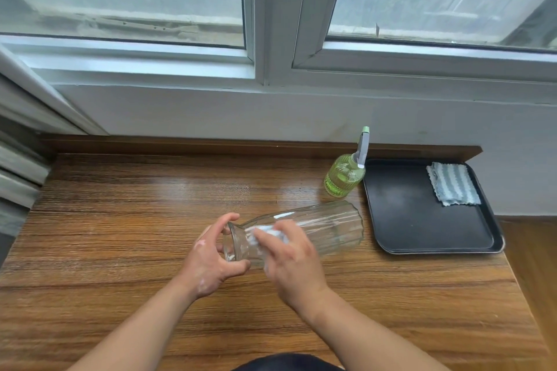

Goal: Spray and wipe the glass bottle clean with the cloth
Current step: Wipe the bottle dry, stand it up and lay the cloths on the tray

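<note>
A clear ribbed glass bottle [327, 227] is held on its side above the wooden table [126, 220], mouth toward me, base pointing right. My left hand [211, 259] grips the bottle's mouth end with thumb and fingers around the rim. My right hand [294, 262] presses a pale blue-white cloth [268, 233] against the bottle's neck; most of the cloth is hidden under the fingers. The hand looks blurred. A green spray bottle [345, 173] with a grey trigger stands upright behind the glass bottle, untouched.
A black tray [404, 220] lies at the table's right side, with a folded blue-and-white striped cloth [453, 184] in its far corner. A window and white wall run along the table's back edge. The table's right edge drops off just past the tray.
</note>
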A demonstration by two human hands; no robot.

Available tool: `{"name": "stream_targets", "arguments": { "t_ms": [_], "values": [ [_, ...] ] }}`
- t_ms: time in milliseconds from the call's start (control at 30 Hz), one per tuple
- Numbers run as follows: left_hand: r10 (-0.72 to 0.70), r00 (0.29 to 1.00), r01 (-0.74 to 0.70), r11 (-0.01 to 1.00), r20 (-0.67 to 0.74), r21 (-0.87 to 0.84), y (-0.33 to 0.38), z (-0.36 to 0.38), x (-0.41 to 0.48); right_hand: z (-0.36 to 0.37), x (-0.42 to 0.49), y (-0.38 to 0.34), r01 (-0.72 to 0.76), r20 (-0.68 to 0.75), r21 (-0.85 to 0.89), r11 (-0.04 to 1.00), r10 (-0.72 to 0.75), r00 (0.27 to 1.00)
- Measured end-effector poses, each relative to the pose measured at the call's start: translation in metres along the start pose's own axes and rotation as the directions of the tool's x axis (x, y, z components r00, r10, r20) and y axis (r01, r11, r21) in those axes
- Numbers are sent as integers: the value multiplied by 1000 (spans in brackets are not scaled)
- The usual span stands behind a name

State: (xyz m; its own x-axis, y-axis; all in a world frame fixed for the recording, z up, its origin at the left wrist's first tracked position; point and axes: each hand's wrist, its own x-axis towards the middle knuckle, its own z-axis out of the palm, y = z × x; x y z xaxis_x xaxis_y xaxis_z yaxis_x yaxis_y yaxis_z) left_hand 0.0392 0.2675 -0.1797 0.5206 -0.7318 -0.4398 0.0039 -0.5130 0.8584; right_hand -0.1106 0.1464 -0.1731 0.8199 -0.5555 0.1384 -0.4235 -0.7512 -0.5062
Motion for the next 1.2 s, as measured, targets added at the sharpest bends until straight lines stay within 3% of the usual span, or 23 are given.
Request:
{"name": "stream_targets", "arguments": {
  "t_ms": [100, 233, 300, 400, 467, 533, 633, 733, 800, 900, 967, 1200],
  "values": [
    [-24, 1000, 24, 999, 9, 25, -3, 0, -4, -27, -1, 51, -357, -90, 124, 926, 369, 925],
    [-25, 999, 25, 999, 37, 23, -5, 3, -6, -53, 0, 121, -643, -169, 72, 762, 645, 745],
    [-36, 999, 36, 999, 41, -13, -3, 3, -5, -48, 1, 118, -624, -167, 11, 782, 617, 769],
    [-66, 997, 68, 996, 31, -51, 0, 4, -3, -21, -2, 58, -316, -87, -105, 943, 308, 947],
    [-80, 997, 81, 994, 23, -76, -4, 4, -2, -6, -8, 16, -155, 22, -38, 987, 156, 987],
    [-104, 994, 105, 988, 17, -117, -8, 5, -1, -5, -11, 0, -94, 86, 27, 995, 91, 992],
    [-179, 984, 180, 975, 18, -134, -12, 4, 2, -18, -6, 31, -225, 74, 26, 974, 222, 972],
    [-182, 979, 194, 972, 94, -131, -14, 0, 2, -35, -1, 83, -475, -19, 52, 879, 476, 879],
    [-221, 964, 251, 941, 151, -228, -11, -2, 0, -42, -2, 103, -580, -25, 61, 812, 582, 813],
    [-262, 942, 325, 870, 210, -372, -4, -1, -1, -49, -5, 102, -578, 13, -59, 814, 580, 815],
    [-249, 951, 303, 868, 182, -393, -3, -1, -1, -52, -6, 102, -556, 29, -16, 831, 556, 831],
    [-97, 994, 106, 972, 55, -208, -10, -2, -6, -80, 3, 108, -562, 52, 186, 806, 563, 825]
  ]
}}
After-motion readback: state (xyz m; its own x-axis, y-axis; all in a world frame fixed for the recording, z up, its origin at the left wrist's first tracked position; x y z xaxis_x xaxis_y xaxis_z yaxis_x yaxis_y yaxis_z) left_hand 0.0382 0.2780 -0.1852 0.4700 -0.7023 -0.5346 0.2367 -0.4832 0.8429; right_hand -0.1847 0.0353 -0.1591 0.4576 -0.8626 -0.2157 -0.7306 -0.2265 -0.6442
